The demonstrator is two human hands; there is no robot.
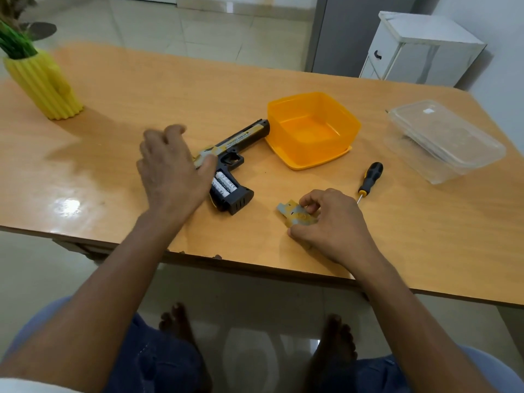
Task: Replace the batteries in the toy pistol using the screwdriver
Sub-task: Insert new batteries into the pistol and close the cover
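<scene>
Toy pistol [226, 163] lies on its side on the table [141, 89], muzzle touching or just short of the orange tub [312, 130]. Grip faces the person, battery bay uncovered; white batteries [224, 186] visible, seated side by side in the grip.

Left hand [173, 168]: fingers spread and relaxed over the rear of the pistol, thumb resting against the frame above the grip. Steadying, not clamping.

Right hand [331, 222]: fingers curled, pinching the loose battery cover [296, 215] against the table, well apart from the pistol.

Screwdriver [370, 178] lies unused just right of that hand, tip toward the person. Screw not visible; cannot tell where it is. Clear lidded box [445, 140] at far right; contents unclear. Yellow ribbed vase [45, 83] at far left.

Judgement: cover is off or about to go back on; I cannot tell whether these batteries are old or new.

To do the step well:
- Keep the left hand pressing the pistol flat so the bay faces up.
- Check battery polarity against the bay markings before closing.
- Align the cover tabs first, then lower it flush; no forcing.
- Locate the screw before picking up the screwdriver.
</scene>
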